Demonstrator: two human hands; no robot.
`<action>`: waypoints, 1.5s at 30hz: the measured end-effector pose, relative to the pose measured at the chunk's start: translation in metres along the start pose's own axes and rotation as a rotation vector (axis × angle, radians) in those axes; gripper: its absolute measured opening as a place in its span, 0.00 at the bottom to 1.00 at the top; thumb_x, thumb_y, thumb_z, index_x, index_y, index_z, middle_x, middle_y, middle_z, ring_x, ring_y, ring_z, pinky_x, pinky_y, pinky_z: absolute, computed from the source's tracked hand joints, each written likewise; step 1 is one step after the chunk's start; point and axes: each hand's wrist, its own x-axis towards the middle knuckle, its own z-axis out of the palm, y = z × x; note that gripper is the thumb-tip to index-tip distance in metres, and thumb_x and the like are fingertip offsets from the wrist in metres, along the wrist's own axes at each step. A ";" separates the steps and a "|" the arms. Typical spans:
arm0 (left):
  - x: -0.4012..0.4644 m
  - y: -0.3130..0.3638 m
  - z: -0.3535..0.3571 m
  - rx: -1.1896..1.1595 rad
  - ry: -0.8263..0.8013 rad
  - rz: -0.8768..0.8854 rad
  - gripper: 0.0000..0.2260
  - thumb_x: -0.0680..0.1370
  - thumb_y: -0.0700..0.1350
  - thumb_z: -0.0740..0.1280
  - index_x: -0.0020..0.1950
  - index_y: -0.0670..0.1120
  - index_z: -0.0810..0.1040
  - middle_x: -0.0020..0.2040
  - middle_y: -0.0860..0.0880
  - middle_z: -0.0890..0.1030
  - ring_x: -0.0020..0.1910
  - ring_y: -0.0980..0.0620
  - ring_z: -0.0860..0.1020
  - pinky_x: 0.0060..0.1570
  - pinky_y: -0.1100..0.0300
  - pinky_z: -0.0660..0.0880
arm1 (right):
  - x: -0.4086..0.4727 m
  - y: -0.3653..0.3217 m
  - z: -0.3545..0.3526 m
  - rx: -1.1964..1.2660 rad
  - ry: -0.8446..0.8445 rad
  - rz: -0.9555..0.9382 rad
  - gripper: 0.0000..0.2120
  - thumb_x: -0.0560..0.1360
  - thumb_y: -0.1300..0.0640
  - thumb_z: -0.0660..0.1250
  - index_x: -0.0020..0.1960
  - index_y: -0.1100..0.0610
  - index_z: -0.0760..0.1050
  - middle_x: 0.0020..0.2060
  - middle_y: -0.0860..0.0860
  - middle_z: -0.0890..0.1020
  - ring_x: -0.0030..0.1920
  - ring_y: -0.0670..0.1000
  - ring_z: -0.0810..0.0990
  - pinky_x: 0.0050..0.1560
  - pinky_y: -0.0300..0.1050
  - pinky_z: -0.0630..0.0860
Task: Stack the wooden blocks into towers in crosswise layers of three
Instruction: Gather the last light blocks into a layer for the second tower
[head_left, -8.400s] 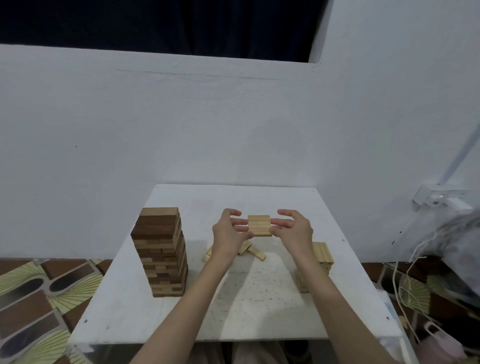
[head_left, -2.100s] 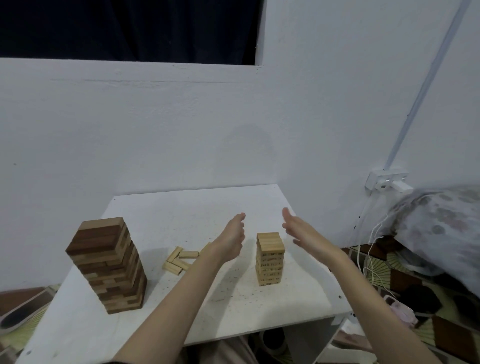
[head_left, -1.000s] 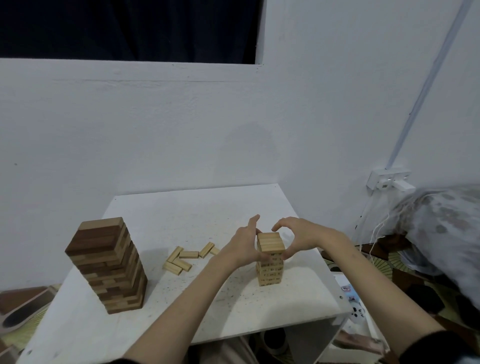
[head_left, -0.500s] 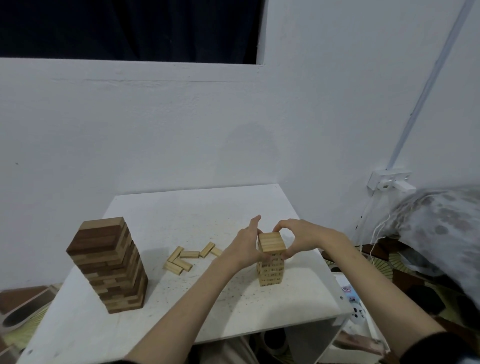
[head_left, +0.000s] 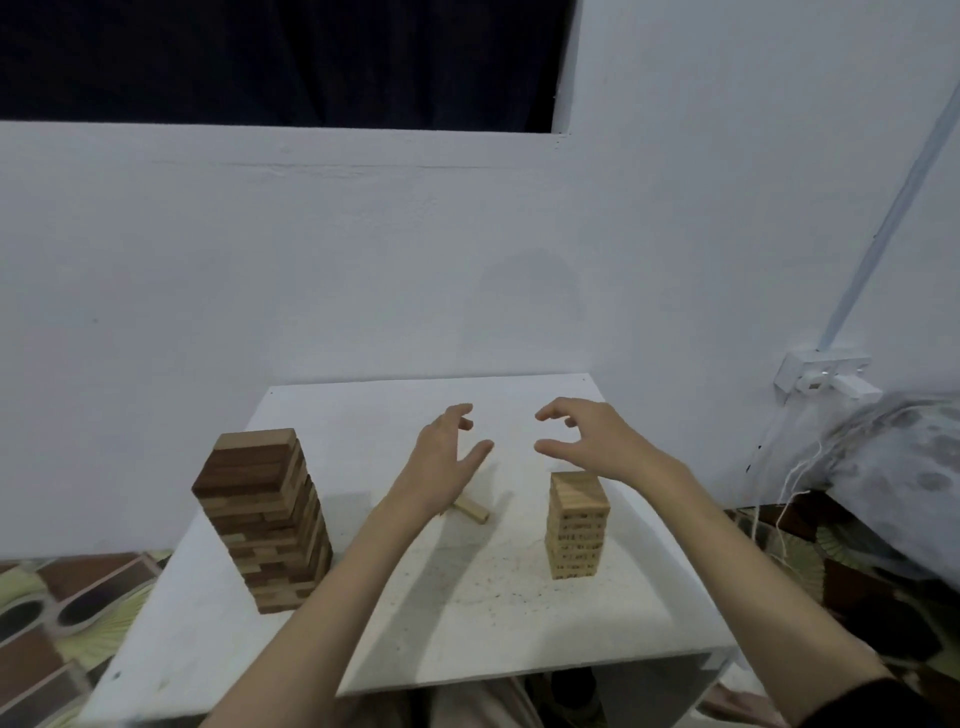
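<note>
A person's bare forearms reach in over the near edge of a white surface (head_left: 519, 639), both hands raised above it and grasping nothing. To the left of the pale tower (head_left: 575, 525) and well apart from it stands a taller tower (head_left: 265, 519) of dark and light wood, its crosswise layers plain on the side faces. The pale tower rises upright near the right edge of the surface, its top layer squared and nothing touching it. Between the two towers, one loose block (head_left: 471, 512) lies flat on the surface, part of it hidden under the left wrist; whether more lie beneath the arm cannot be told. The left hand (head_left: 441, 460) hangs above that block with its fingers (head_left: 460, 415) released and spread. The right hand (head_left: 597, 441) hovers just beyond and above the top of the pale tower, fingers loosely curved, clear of the wood. The step in hand looks to be the turn from a finished layer to the fetching of more blocks. The next move calls for the left hand to drop onto the loose block, lift it flat, and carry it across to the pale tower, crosswise to the layer below, set down lightly so the narrow stack does not shift
</note>
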 end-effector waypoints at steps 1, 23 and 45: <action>-0.003 -0.010 -0.004 0.018 0.029 -0.008 0.22 0.79 0.49 0.62 0.72 0.46 0.63 0.64 0.49 0.72 0.65 0.51 0.68 0.60 0.61 0.64 | 0.003 -0.007 0.008 -0.020 0.012 -0.023 0.18 0.76 0.50 0.68 0.64 0.51 0.72 0.65 0.48 0.74 0.62 0.47 0.71 0.57 0.39 0.66; -0.039 -0.131 0.033 0.284 -0.067 -0.277 0.20 0.78 0.38 0.58 0.71 0.43 0.64 0.76 0.41 0.51 0.74 0.42 0.51 0.70 0.52 0.58 | 0.013 -0.024 0.211 0.058 -0.044 -0.051 0.22 0.78 0.62 0.60 0.71 0.50 0.64 0.65 0.50 0.73 0.65 0.50 0.70 0.63 0.44 0.71; -0.039 -0.140 0.031 0.060 -0.098 -0.293 0.22 0.70 0.42 0.74 0.62 0.48 0.72 0.62 0.49 0.70 0.64 0.50 0.62 0.58 0.65 0.62 | 0.019 -0.007 0.205 -0.078 -0.010 0.106 0.06 0.76 0.53 0.66 0.48 0.54 0.71 0.48 0.49 0.72 0.50 0.49 0.71 0.49 0.42 0.73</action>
